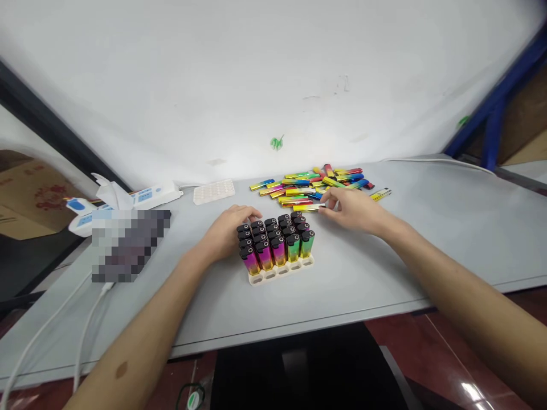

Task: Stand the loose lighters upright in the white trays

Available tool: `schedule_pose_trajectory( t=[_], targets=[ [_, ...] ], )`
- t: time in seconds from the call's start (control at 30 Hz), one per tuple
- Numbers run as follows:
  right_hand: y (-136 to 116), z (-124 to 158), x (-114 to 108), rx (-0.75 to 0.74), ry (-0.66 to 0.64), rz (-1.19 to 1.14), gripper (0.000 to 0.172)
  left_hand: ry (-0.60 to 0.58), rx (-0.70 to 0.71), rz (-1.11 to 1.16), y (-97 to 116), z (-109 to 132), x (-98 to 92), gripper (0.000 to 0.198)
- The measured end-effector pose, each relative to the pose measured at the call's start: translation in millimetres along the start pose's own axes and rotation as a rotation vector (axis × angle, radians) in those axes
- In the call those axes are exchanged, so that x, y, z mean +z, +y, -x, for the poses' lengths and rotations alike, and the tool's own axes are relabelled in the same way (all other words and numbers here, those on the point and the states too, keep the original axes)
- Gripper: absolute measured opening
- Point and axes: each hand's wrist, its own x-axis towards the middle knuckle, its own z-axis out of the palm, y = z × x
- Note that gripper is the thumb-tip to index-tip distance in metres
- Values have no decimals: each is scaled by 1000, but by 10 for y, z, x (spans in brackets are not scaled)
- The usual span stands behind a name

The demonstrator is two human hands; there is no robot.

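Observation:
A white tray point(282, 272) holds several upright lighters point(278, 250) with black tops, their bodies shading from purple or green to yellow. My left hand point(226, 232) rests at the tray's far left corner, fingers loosely extended behind the lighters; their tips are partly hidden. Behind and to the right lies a loose pile of shiny, multicoloured lighters point(301, 191). At the pile's near edge my right hand point(352, 209) has its thumb and fingers closed at the right end of a yellow lighter point(306, 208), which lies flat on the table.
A second white tray point(214, 192) lies near the wall at the back left. Power strips point(147, 195), a blurred-out dark device point(132, 245) and white cables point(88, 336) occupy the table's left side. A cardboard box point(32, 193) stands beyond. The grey table point(342, 285) ends at its front edge.

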Motion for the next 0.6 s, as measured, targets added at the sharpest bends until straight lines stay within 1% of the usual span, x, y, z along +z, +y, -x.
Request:
schedule_pose_trajectory(
  t=[0.07, 0.13, 0.23, 0.37, 0.4, 0.47, 0.53, 0.6],
  targets=[
    [43, -27, 57, 25, -30, 83, 28, 1, -1, -1, -9, -4, 3, 37],
    [65, -43, 94, 44, -46, 120, 31, 3, -1, 2, -17, -6, 5, 36],
    [83, -58, 111, 63, -38, 159, 25, 7, -4, 13, -15, -3, 6, 35],
    [90, -67, 64, 37, -8, 150, 17, 3, -20, 19, 2, 0, 4, 37],
    [81, -66, 42, 34, -10, 103, 16, 1, -22, 18, 4, 0, 4, 37],
    [47, -58, -7, 48, -8, -74, 22, -5, -23, 14, 5, -1, 1, 36],
    [-1, -46, -45, 65, 24, -320, 28, -14, -20, 12, -1, -2, -1, 35],
    [-48, -34, -59, 76, 64, -569, 30, -17, -14, 14, -8, -2, 0, 34]
  ],
)
